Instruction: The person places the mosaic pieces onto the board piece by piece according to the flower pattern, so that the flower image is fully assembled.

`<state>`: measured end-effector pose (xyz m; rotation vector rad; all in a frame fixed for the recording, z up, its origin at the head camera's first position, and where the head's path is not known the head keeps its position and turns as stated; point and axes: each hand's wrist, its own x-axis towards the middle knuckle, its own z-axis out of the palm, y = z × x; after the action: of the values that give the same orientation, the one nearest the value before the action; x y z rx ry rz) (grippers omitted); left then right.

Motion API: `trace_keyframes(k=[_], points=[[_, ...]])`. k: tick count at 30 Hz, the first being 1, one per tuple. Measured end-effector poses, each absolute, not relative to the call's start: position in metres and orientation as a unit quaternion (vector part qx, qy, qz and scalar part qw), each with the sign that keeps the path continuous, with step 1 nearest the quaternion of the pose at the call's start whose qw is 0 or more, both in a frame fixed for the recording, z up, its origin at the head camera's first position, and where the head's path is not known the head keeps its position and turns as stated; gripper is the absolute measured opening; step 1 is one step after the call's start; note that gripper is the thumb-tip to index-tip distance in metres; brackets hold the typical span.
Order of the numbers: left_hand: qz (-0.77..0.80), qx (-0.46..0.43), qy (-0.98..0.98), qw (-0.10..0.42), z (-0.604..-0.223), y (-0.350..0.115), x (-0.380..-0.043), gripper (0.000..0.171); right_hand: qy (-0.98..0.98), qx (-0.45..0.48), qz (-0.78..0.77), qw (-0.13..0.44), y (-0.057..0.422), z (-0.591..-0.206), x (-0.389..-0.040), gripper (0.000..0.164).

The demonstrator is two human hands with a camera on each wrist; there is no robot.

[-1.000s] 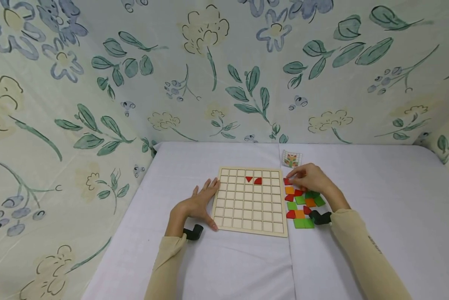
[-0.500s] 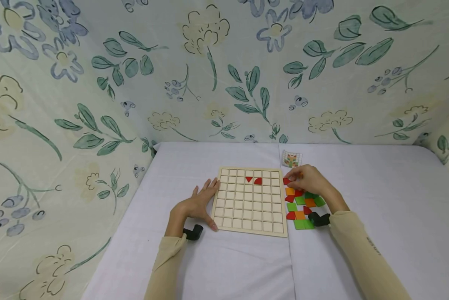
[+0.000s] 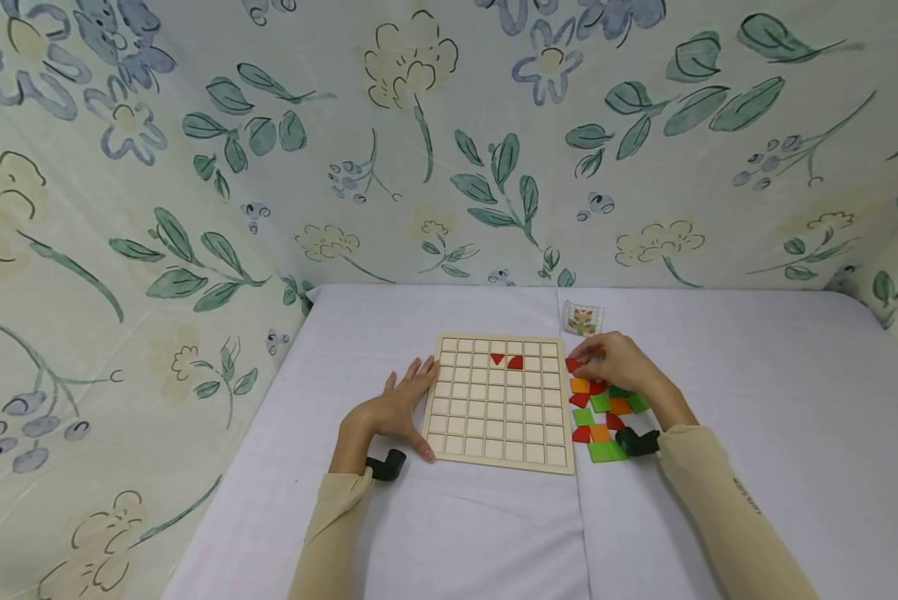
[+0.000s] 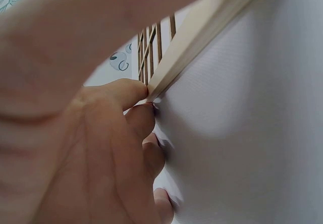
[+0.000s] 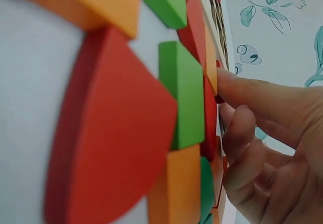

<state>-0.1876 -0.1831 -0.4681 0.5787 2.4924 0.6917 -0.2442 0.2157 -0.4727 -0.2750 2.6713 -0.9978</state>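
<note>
A pale wooden grid board [image 3: 479, 408] lies on the table in the head view. Two red pieces sit in its upper cells: a triangle [image 3: 497, 359] and a quarter-round piece [image 3: 516, 362]. My left hand [image 3: 396, 410] is spread along the board's left edge, thumb by the near corner; in the left wrist view its index finger touches the board's edge [image 4: 181, 47]. Just off the board's upper right side, my right hand [image 3: 616, 360] pinches a red piece [image 3: 572, 365] between thumb and fingers. Fingers partly hide that piece, so its whole shape is unclear.
Right of the board lie several flat coloured blocks: orange [image 3: 580, 385], red [image 3: 581, 433], light green [image 3: 606, 451] and dark green. A small pattern card [image 3: 583, 318] lies behind them. White cloth [image 3: 494, 533] covers the table; a floral curtain [image 3: 419, 208] stands behind.
My right hand has shifted very slightly toward me and left, the red piece at its fingertips moving a little with it. The near blocks also shifted slightly. My left hand and the board stay put.
</note>
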Motion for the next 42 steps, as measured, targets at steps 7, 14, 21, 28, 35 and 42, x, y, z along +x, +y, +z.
trace_keyframes(k=[7, 14, 21, 28, 35, 42], points=[[0.255, 0.209, 0.913, 0.242, -0.467, -0.183, -0.188, 0.151, 0.924, -0.094, -0.342, 0.143, 0.215, -0.470, -0.242, 0.032], [0.252, 0.208, 0.914, 0.241, -0.467, -0.183, -0.187, 0.151, 0.919, -0.090, -0.356, 0.143, 0.215, -0.468, -0.239, 0.036], [0.249, 0.208, 0.915, 0.240, -0.469, -0.183, -0.188, 0.151, 0.919, -0.099, -0.365, 0.107, 0.210, -0.467, -0.238, 0.031], [0.248, 0.207, 0.915, 0.240, -0.469, -0.183, -0.188, 0.151, 0.913, -0.089, -0.387, 0.090, 0.202, -0.465, -0.238, 0.029], [0.251, 0.209, 0.914, 0.239, -0.468, -0.183, -0.187, 0.151, 0.897, -0.070, -0.430, 0.071, 0.192, -0.465, -0.237, 0.033], [0.248, 0.209, 0.915, 0.241, -0.468, -0.183, -0.187, 0.151, 0.882, -0.072, -0.460, 0.073, 0.169, -0.465, -0.237, 0.031]])
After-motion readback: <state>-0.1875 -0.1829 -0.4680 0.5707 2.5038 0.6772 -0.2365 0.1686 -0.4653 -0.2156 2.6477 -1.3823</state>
